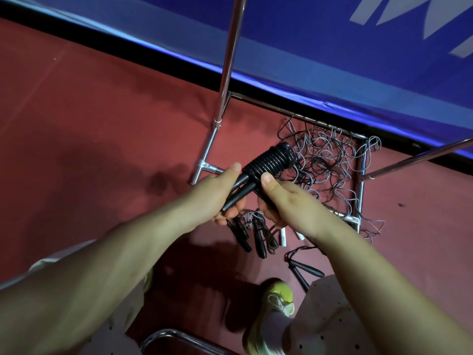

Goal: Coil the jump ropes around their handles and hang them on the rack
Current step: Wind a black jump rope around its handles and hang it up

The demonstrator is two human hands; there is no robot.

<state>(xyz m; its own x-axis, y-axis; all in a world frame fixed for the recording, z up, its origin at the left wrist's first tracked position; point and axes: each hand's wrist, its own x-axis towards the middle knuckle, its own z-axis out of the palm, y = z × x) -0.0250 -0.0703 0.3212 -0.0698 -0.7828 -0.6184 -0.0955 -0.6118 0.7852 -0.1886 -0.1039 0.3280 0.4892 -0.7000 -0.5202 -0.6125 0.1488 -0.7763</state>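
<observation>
Above the rack (361, 160) base, left hand (217, 193) and right hand (281, 198) both grip the coiled jump rope (268, 162), its long axis pointing up-right over tangled ropes (330, 160) within the frame.

Black jump rope (268, 163), coiled tight round paired handles, tilted toward 1 o'clock.
Loose ropes (330, 162) tangled on rack base (361, 175), at 3 o'clock; spare handles (258, 239) at 6 o'clock.
</observation>
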